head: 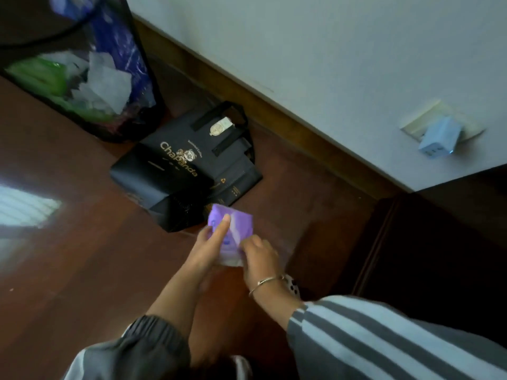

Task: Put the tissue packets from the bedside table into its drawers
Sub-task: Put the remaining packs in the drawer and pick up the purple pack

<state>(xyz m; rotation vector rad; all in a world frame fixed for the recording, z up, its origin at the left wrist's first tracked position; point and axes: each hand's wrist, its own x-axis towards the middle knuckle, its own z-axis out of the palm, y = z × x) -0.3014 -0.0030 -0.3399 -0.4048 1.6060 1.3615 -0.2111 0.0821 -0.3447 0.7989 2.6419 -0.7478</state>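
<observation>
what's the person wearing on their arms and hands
The left hand and right hand are bare. A thin silver bangle circles the right wrist. The right sleeve is grey with pale stripes; the left sleeve ends in a gathered grey cuff.

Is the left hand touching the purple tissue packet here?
Touching. The head view shows the left hand gripping the purple tissue packet, with its thumb lying across the packet's front face.
</observation>
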